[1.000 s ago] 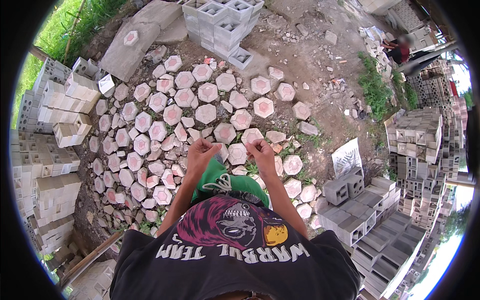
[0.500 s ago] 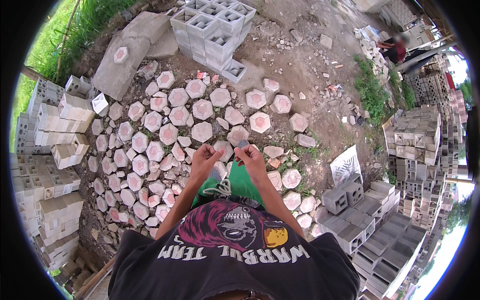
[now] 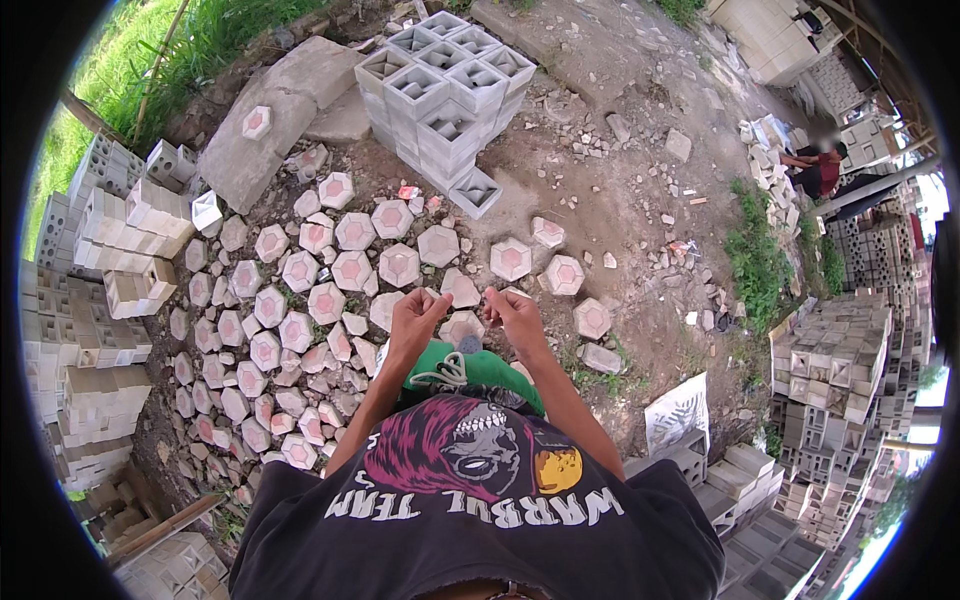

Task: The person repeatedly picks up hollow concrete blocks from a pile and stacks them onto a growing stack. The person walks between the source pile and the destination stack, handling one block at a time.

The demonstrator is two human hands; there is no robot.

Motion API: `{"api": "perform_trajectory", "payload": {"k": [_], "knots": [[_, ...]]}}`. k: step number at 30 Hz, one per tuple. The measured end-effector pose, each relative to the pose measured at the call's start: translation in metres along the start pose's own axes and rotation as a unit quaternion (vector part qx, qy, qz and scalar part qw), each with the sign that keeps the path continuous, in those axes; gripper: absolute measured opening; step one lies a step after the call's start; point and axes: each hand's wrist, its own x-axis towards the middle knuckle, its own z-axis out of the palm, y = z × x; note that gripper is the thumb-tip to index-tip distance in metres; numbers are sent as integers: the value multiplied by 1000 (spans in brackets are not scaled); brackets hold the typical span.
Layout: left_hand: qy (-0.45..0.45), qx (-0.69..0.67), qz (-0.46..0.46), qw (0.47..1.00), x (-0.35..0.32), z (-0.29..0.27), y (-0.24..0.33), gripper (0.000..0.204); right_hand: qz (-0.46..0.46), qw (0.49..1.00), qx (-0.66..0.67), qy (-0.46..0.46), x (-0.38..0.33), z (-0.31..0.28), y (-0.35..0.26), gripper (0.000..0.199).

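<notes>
**A small gesture amid heavy concrete**

From where I stand, brown bare-earth ground (image 3: 650, 330) runs under everything. Tall tiers of pale grey hollow concrete blocks (image 3: 830, 320) fill the right side, and more grey-white hollow block stacks (image 3: 100, 390) line the left, packed tight, I would guess, to save space. A stepped tower of light grey square-celled blocks (image 3: 440, 120) stands ahead, its cells facing up. Beyond the right-hand rubble sits a co-worker in a dark red top (image 3: 822, 172). A long, weathered grey concrete slab (image 3: 280, 100) lies at the upper left.

Spread before the person in the black printed shirt (image 3: 480, 540) and green drawstring shorts (image 3: 440, 357) are pale hexagonal pavers with pinkish centres (image 3: 353, 231), mostly flat and apart, perhaps so each stays separate. A chipped, pale pinkish stone piece (image 3: 460, 288) shows on the ground just beyond the gap between the hands.

Both forearms reach forward, converging. The left hand (image 3: 418, 318) and right hand (image 3: 513, 318) hang near each other without touching, fingers curled in narrow. I see nothing in either, though I cannot tell whether something tiny is hidden.
</notes>
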Motion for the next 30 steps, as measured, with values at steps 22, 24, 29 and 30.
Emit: {"api": "perform_trajectory", "payload": {"k": [22, 24, 29, 30], "knots": [[-42, -43, -33, 998, 270, 66, 23, 26, 8, 986, 106, 125, 217, -64, -93, 16], [-50, -34, -45, 997, 299, 69, 31, 24, 8, 986, 100, 135, 241, -67, -111, 15], [-78, -39, -65, 994, 355, 69, 47, 20, -2, 985, 99, 140, 289, -57, -148, 14], [-84, -51, -69, 993, 365, 69, 45, 18, 0, 985, 103, 139, 297, -56, -152, 15]]}}
